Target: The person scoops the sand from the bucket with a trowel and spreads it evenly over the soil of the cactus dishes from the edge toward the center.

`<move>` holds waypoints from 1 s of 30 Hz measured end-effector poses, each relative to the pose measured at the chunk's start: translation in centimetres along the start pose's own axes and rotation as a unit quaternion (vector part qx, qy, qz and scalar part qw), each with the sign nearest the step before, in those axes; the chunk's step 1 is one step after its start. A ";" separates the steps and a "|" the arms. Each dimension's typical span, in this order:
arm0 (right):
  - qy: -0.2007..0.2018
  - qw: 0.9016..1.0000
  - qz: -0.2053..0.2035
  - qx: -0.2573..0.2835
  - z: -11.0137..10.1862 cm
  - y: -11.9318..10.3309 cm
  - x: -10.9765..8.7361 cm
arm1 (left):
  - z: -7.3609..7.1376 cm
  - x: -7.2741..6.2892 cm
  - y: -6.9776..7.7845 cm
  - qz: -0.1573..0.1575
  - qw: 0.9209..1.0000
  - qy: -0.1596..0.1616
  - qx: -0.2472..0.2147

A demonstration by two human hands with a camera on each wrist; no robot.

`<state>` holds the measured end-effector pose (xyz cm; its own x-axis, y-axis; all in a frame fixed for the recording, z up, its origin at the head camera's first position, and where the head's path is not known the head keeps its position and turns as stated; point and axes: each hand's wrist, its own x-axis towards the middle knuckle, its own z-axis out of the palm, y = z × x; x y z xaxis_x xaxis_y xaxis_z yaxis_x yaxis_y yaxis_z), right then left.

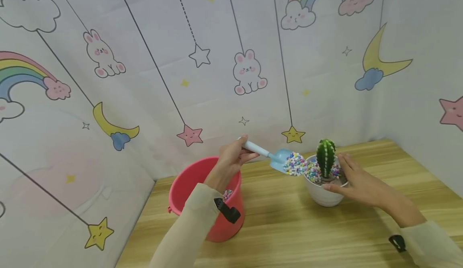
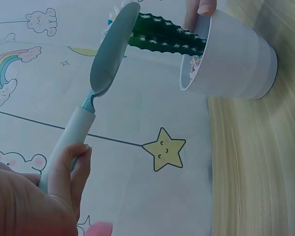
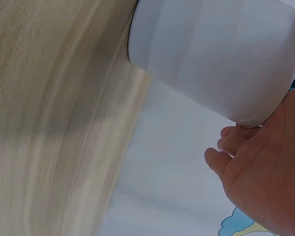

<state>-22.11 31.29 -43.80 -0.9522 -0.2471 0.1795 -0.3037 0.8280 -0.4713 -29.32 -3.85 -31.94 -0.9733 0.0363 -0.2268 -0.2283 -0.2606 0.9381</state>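
In the head view my left hand (image 1: 233,157) grips the white handle of a small light-blue toy shovel (image 1: 277,160). Multicoloured beads (image 1: 296,164) are heaped on its blade, which reaches the left rim of a white flowerpot (image 1: 324,197). A green cactus (image 1: 326,157) stands upright in this pot, with more beads around its base. My right hand (image 1: 361,184) holds the pot from the right, thumb at the near rim and fingers on the far side. In the left wrist view the shovel (image 2: 110,54) is seen from its underside, overlapping the cactus tip.
A red bucket (image 1: 225,230) stands left on the wooden table (image 1: 282,236), below my left forearm, with some beads (image 1: 227,195) visible inside. Behind the table hangs a pale cloth (image 1: 217,99) printed with bunnies, stars and rainbows. Dark straps sit at both wrists.
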 end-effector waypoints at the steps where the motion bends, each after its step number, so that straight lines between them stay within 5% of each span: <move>1: -0.001 1.000 0.001 0.000 0.0 0.0 0.0 | 0.2 0.2 -0.1 -0.001 1.000 0.000 -0.002; 12: -0.004 1.000 0.012 0.000 0.1 0.1 -0.2 | 1.9 1.4 -0.4 -0.006 1.000 0.016 0.012; 30: -0.001 1.000 0.018 0.005 0.1 0.0 -0.3 | 3.6 3.2 -0.9 -0.025 0.999 0.001 0.032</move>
<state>-21.86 31.34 -43.96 -0.9624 -0.2185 0.1612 -0.2701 0.8313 -0.4857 -32.31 -0.06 -32.60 -0.9606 0.0464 -0.2740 -0.2778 -0.1967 0.9403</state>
